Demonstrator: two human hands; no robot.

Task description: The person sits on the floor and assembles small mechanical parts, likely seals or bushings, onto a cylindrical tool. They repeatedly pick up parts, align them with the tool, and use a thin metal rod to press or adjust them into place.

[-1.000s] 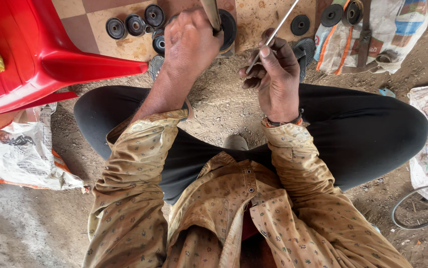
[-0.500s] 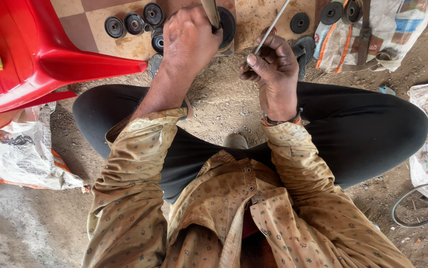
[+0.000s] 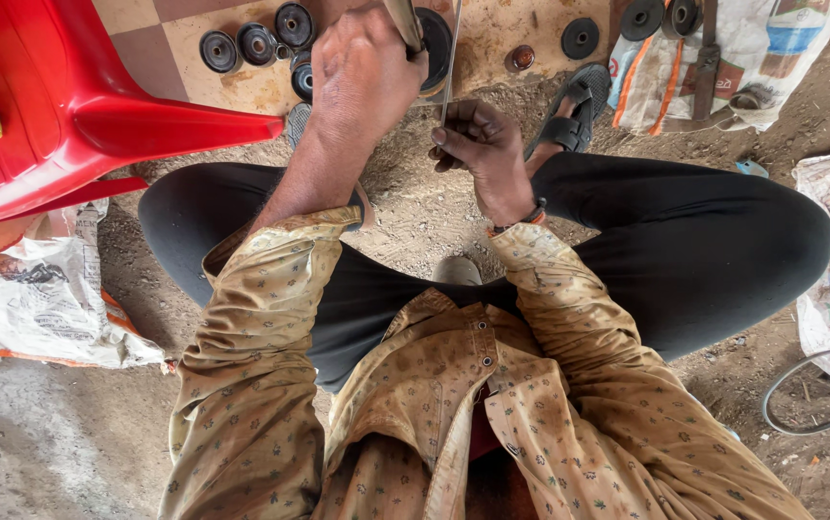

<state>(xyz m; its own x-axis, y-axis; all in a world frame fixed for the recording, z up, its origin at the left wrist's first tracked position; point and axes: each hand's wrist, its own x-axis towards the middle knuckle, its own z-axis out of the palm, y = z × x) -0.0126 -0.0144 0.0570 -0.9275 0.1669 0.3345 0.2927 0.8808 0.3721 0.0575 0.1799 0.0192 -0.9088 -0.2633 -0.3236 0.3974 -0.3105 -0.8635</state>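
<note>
I sit cross-legged on dirt ground in black trousers and a tan patterned shirt. My left hand (image 3: 362, 72) is closed around a wooden tool handle (image 3: 403, 21) that runs out of the top edge. My right hand (image 3: 478, 144) pinches a thin metal rod (image 3: 451, 58), held almost upright beside the handle. A large black disc (image 3: 434, 43) lies just behind both hands, partly hidden by them. The tool's working end is out of view.
Several black round discs (image 3: 256, 40) lie on a checked board at the top. A red plastic chair (image 3: 68, 106) stands at left, above a white sack (image 3: 39, 299). A sandal (image 3: 574, 116), a printed sack (image 3: 723, 67) and a cable loop (image 3: 810, 404) lie at right.
My right hand has moved left toward my left hand, and the thin rod has swung from a rightward tilt to nearly upright beside the handle. The left hand kept its grip.
</note>
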